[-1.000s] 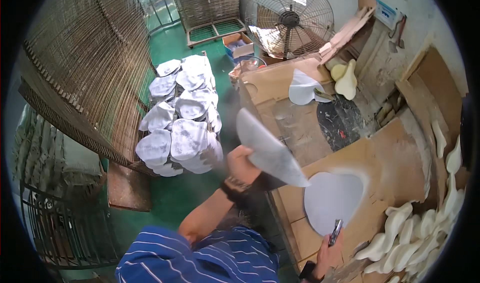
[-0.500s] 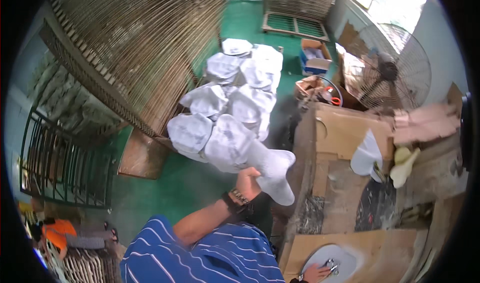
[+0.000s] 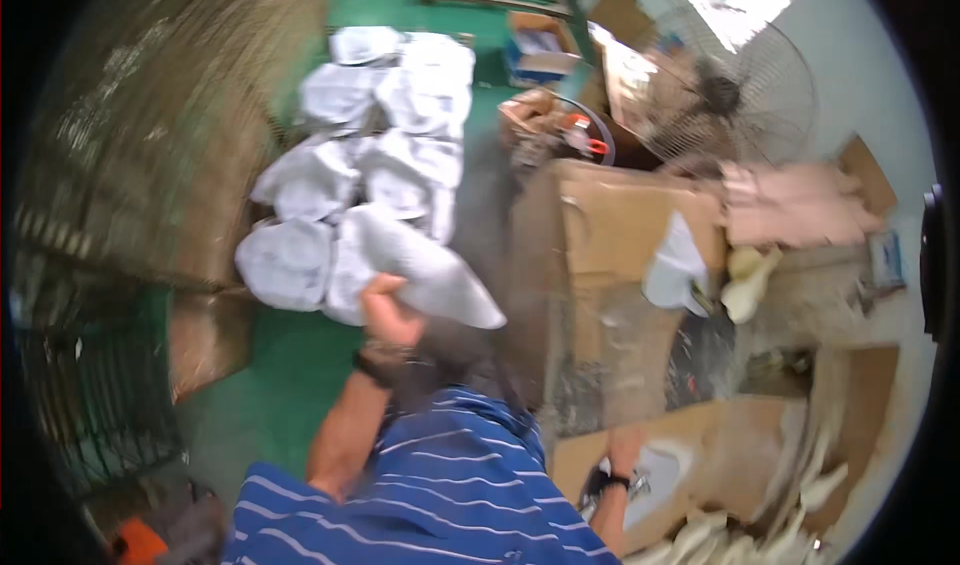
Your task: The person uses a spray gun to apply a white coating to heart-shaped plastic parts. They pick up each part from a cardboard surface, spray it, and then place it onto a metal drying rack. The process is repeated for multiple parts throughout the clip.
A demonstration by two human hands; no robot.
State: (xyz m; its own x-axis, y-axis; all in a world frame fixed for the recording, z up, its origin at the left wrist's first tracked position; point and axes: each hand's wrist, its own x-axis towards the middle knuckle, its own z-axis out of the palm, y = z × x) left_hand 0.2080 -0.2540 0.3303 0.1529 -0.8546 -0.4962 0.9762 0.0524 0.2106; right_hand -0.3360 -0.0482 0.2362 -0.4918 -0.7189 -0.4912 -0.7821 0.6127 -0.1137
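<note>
Left hand (image 3: 385,310) clamped on the flat white sole-shaped sheet (image 3: 425,275), holding it over the heap of white sheets (image 3: 350,165) on the green floor (image 3: 270,385). Right hand (image 3: 625,455) rests low on the cardboard-covered bench (image 3: 600,255), touching a round white piece (image 3: 660,470); its grip is too blurred to tell. One standing fan (image 3: 735,95) behind, one woven bamboo screen (image 3: 150,135) to the left.

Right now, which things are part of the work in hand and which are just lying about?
In hand:
left hand gripping a white sheet
piles of white sheets on the green floor
right hand by a white piece on the cardboard-covered bench

Lying about:
standing fan
bucket of oddments
woven racks
</note>
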